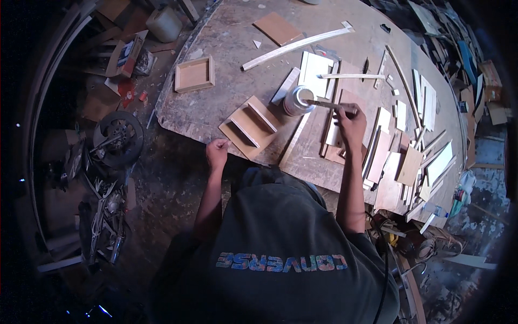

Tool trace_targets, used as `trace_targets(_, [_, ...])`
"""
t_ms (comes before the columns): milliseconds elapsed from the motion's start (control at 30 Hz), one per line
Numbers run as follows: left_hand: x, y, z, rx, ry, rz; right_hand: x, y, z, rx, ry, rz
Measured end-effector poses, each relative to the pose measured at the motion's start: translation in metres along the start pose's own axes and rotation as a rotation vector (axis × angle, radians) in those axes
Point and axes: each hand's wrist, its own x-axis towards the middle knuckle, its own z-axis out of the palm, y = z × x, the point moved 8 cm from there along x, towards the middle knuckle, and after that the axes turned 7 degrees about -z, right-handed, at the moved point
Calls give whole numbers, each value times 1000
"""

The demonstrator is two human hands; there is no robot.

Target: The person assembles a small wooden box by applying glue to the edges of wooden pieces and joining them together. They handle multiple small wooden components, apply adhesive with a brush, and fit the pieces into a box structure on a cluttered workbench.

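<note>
My right hand (352,120) is closed around a thin flat stick (325,103). The stick's far end reaches the mouth of a metal can (294,106) standing upright on the workbench; whether it dips inside is hard to see. Left of the can lies a small brown wooden panel (249,128) with two upright strips fixed across it. My left hand (217,154) has its fingers curled and pinches the panel's near left edge, at the front of the bench.
A shallow wooden tray frame (194,74) sits at the bench's left. Beyond are a brown board (277,28) and a long strip (297,48). Many offcuts (386,178) crowd the right side. A wheel (120,135) stands on the floor at left.
</note>
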Motion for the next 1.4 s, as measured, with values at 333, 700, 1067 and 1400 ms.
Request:
trace_targets(333, [15,0,-5,48,15,31,-30,29,-21,-126,-251,275])
trace_targets(700, [3,7,1,-71,15,-55,-58,64,-32,-41,-175,314])
trace_targets(1067, [16,36,-3,-141,100,57,-73,67,-30,-35,-194,374])
trace_targets(1400, [22,56,11,-283,14,65,-72,61,-35,-91,-139,293])
